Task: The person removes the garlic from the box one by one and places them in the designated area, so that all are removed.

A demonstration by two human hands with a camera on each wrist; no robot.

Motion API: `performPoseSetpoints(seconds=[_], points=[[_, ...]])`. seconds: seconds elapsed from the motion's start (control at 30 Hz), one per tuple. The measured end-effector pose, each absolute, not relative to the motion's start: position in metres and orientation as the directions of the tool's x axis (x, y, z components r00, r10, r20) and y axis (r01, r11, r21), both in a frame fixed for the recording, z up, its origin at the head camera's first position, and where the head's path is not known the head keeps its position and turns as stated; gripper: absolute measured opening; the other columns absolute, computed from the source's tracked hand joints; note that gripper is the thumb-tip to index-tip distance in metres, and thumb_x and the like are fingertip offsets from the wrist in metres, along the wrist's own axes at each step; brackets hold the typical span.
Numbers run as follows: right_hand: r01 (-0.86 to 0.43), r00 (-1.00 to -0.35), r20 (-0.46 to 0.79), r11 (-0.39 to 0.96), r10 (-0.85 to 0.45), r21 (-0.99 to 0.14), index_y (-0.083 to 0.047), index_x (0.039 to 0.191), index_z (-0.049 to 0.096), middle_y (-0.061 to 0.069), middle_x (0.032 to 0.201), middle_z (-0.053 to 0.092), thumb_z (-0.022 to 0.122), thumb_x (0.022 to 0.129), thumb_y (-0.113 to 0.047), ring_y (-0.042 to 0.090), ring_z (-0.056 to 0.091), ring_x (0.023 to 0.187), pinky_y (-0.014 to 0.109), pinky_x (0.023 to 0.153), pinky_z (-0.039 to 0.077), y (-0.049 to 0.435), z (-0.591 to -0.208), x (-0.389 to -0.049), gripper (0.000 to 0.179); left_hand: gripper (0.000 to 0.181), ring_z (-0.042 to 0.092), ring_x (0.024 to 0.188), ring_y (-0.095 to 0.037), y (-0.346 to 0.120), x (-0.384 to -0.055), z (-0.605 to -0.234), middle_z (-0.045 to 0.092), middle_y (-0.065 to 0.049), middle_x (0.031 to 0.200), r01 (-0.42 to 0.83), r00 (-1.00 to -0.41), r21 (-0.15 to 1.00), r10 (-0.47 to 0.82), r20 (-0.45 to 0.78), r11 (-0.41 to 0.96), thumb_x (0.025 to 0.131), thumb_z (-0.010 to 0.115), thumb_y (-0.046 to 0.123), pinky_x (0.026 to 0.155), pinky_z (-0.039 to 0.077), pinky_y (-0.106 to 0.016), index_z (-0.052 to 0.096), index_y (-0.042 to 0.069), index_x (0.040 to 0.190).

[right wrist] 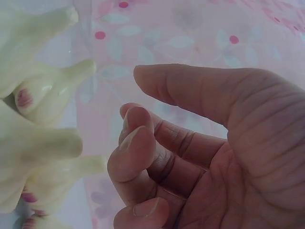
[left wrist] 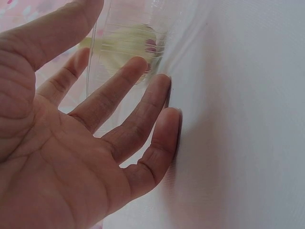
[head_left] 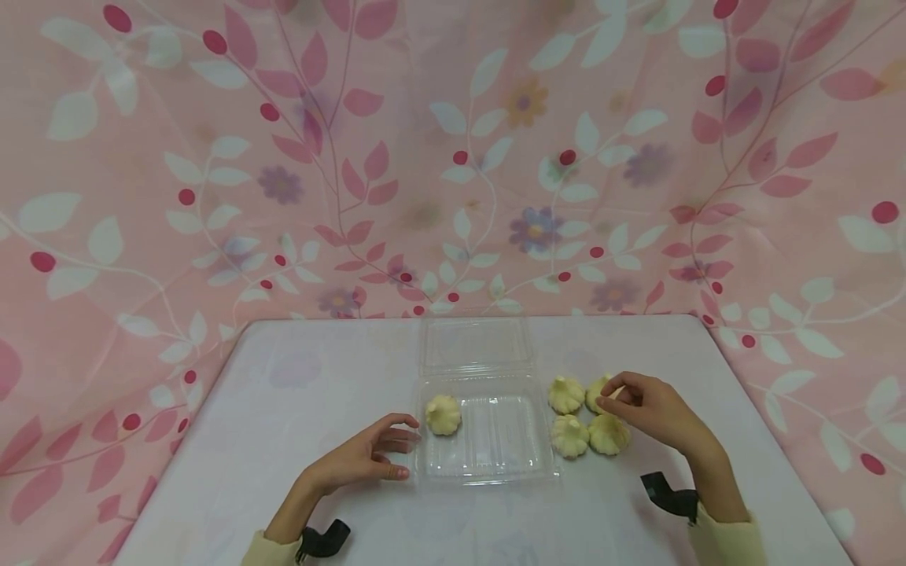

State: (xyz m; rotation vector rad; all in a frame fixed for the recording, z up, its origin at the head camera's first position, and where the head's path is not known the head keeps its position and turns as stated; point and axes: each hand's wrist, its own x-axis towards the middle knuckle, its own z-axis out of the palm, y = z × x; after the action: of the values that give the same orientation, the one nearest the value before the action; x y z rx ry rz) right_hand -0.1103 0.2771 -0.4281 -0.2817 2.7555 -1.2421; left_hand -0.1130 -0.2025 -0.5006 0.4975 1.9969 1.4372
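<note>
A clear plastic clamshell container (head_left: 488, 481) lies with its lid folded back on the white table. One garlic bulb (head_left: 443, 415) sits in its upper left part. My left hand (head_left: 357, 456) is at the container's left wall, fingers spread and relaxed; the same bulb (left wrist: 126, 45) shows through the plastic in the left wrist view. Several more garlic bulbs (head_left: 569, 436) stand in a cluster right of the container. Over the cluster's right side is my right hand (head_left: 658, 409), partly covering the rear right bulb. Its thumb and bent fingers are apart, with nothing between them in the right wrist view.
The container's transparent lid (head_left: 476, 346) lies flat toward the back edge of the table (head_left: 333, 369). Behind it hangs a pink floral cloth (head_left: 425, 157). Each wrist carries a black camera mount (head_left: 668, 497).
</note>
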Motion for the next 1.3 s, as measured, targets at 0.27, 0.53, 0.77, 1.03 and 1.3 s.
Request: performPoseSetpoints(seconds=[0.27, 0.53, 0.77, 1.03, 1.3], points=[[-0.113, -0.974, -0.034, 0.618, -0.222, -0.778, -0.007, 0.101, 0.066, 0.009, 0.072, 0.06, 0.073, 0.091, -0.027, 0.013, 0.05, 0.059, 0.027, 0.051, 0.039, 0.266, -0.427, -0.113, 0.023, 0.067, 0.052, 0.125, -0.03, -0.202, -0.113, -0.501, 0.051, -0.011, 0.141, -0.053, -0.741, 0.939, 0.617, -0.266, 0.341, 0.089, 0.075, 0.015, 0.09, 0.047, -0.04, 0.038, 0.018, 0.146], [-0.109, -0.971, -0.043, 0.593, -0.236, -0.798, -0.007, 0.102, 0.066, 0.01, 0.073, 0.059, 0.073, 0.091, -0.027, 0.013, 0.05, 0.058, 0.027, 0.05, 0.039, 0.256, -0.425, -0.115, 0.024, 0.068, 0.052, 0.125, -0.031, -0.202, -0.114, -0.501, 0.051, -0.012, 0.141, -0.05, -0.738, 0.94, 0.621, -0.263, 0.338, 0.089, 0.075, 0.016, 0.091, 0.046, -0.04, 0.039, 0.017, 0.146], [-0.13, -0.966, -0.031, 0.588, -0.256, -0.799, -0.007, 0.101, 0.066, 0.003, 0.07, 0.059, 0.073, 0.091, -0.027, 0.014, 0.052, 0.058, 0.027, 0.05, 0.041, 0.249, -0.425, -0.117, 0.023, 0.067, 0.053, 0.125, -0.03, -0.203, -0.114, -0.503, 0.052, -0.009, 0.141, -0.049, -0.74, 0.938, 0.618, -0.264, 0.342, 0.089, 0.075, 0.017, 0.091, 0.046, -0.041, 0.039, 0.018, 0.146], [-0.152, -0.962, -0.015, 0.585, -0.271, -0.797, -0.008, 0.099, 0.065, 0.001, 0.07, 0.06, 0.073, 0.091, -0.027, 0.016, 0.054, 0.058, 0.027, 0.051, 0.042, 0.243, -0.426, -0.12, 0.022, 0.068, 0.053, 0.125, -0.03, -0.203, -0.114, -0.503, 0.052, -0.008, 0.14, -0.048, -0.741, 0.939, 0.619, -0.262, 0.34, 0.088, 0.076, 0.017, 0.092, 0.045, -0.042, 0.039, 0.018, 0.145], [-0.163, -0.958, -0.005, 0.557, -0.287, -0.815, -0.007, 0.099, 0.066, 0.01, 0.072, 0.06, 0.073, 0.091, -0.026, 0.014, 0.052, 0.056, 0.026, 0.05, 0.041, 0.236, -0.424, -0.121, 0.022, 0.068, 0.053, 0.125, -0.03, -0.203, -0.115, -0.503, 0.052, -0.01, 0.141, -0.045, -0.738, 0.937, 0.621, -0.264, 0.346, 0.089, 0.075, 0.016, 0.092, 0.046, -0.04, 0.039, 0.018, 0.146]])
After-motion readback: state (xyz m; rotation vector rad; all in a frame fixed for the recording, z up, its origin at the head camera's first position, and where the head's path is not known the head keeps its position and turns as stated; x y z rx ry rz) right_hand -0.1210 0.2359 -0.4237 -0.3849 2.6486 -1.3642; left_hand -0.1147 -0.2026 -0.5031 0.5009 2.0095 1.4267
